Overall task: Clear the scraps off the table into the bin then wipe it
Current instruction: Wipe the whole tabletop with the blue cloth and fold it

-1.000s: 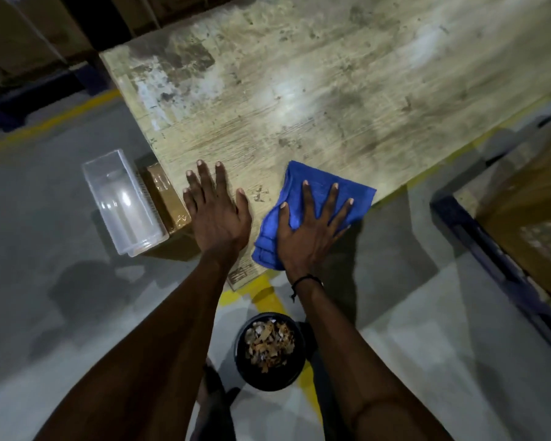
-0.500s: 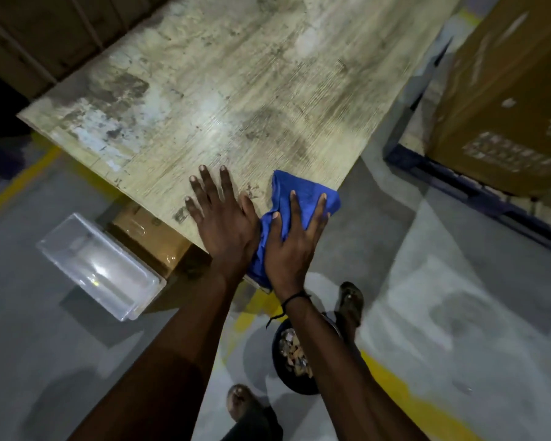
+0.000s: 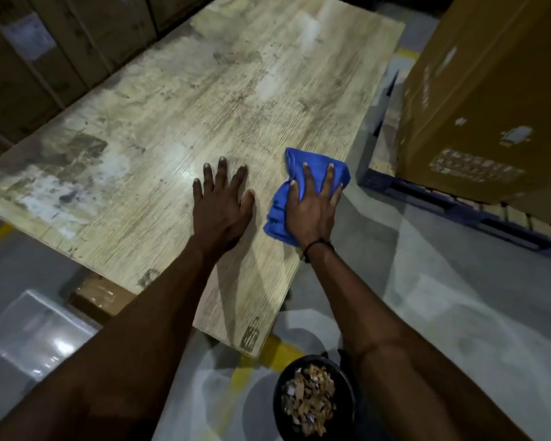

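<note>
left hand [image 3: 222, 207] flat, right hand [image 3: 312, 209] seemingly pressing, fingers [image 3: 306, 177] spread

We see a worn, stained wooden desk [image 3: 178, 116]. A crumpled blue cloth [image 3: 287, 198] lies on it at its right edge, pressed flat under our right hand [image 3: 312, 208]. On the floor below the near corner stands a round black bin [image 3: 347, 386], upright, holding brown scraps [image 3: 309, 399].

My right hand [image 3: 312, 208] presses the blue cloth [image 3: 295, 186] flat near the tabletop [image 3: 172, 122] edge; my left hand [image 3: 221, 205] lies flat beside it.
</note>
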Available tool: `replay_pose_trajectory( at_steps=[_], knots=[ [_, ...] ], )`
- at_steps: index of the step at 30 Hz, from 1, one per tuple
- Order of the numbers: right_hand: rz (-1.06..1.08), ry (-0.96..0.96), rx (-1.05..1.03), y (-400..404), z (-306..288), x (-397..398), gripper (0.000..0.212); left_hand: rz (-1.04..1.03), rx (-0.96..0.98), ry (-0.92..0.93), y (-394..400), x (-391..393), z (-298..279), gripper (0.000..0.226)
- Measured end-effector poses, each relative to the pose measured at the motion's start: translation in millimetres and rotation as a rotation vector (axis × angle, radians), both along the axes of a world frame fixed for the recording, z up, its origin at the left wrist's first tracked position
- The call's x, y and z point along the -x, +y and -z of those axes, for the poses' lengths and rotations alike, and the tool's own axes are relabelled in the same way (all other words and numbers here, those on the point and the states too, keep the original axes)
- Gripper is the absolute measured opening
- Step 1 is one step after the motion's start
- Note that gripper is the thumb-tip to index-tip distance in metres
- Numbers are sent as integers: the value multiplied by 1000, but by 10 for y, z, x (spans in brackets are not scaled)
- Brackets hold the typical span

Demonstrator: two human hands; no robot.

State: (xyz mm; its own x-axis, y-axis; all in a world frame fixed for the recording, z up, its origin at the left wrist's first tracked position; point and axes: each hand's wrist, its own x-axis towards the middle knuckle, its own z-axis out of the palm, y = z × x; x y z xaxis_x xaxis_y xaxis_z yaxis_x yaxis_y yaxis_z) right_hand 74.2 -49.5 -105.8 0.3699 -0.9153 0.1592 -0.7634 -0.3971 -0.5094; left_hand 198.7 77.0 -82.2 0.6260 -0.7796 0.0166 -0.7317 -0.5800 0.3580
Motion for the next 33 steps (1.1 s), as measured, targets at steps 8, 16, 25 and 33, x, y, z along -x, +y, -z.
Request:
replay_pose_trajectory(
  at_steps=[8,16,25,33],
  knots=[
    [-58,-1,47,1086,-20,350,57,47,5,27,-336,-189,-29,69],
    [-41,83,-48,-792,-45,-208,65,6,46,-59,-379,-137,62,64],
    [-29,90,18,-230,-75,-60,65,-42,19,-25,-547,-101,55,60],
    [-49,32,-54,-556,-51,-148,64,36,13,27,-1455,-409,-20,68]
  ],
)
